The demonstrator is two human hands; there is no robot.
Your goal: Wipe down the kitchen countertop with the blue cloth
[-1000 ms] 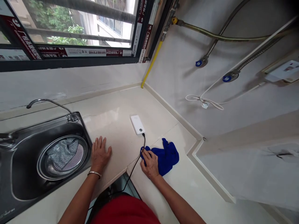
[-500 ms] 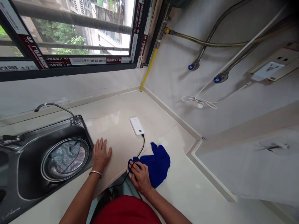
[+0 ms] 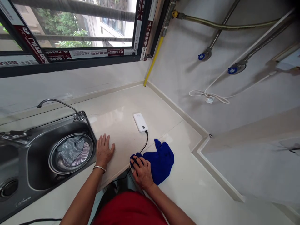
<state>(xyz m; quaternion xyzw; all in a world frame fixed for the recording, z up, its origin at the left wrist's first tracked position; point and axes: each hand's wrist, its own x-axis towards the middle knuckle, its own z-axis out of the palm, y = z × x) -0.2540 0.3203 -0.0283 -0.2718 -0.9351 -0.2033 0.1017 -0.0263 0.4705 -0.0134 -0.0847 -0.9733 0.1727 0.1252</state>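
My left hand lies flat on the pale countertop beside the sink, its fingers stretched and holding nothing. A bracelet is on that wrist. Near the counter's front edge, my right hand has its fingers bent over the left end of a crumpled blue cloth. The rest of the cloth spreads out to the right of this hand. A black cable passes by the fingers and over the cloth's left end, then drops past the edge. Its other end plugs into a white power bank farther back on the counter.
At left, a steel sink holds a metal basin with a perforated strainer and a grey cloth. A curved faucet stands behind. A yellow pipe, blue-handled valves and a tied white cord are along the right wall.
The view has shifted, so the counter, sink and wall fittings appear slightly higher and farther right. Both hands keep their places, the left flat on the counter and the right on the blue cloth.
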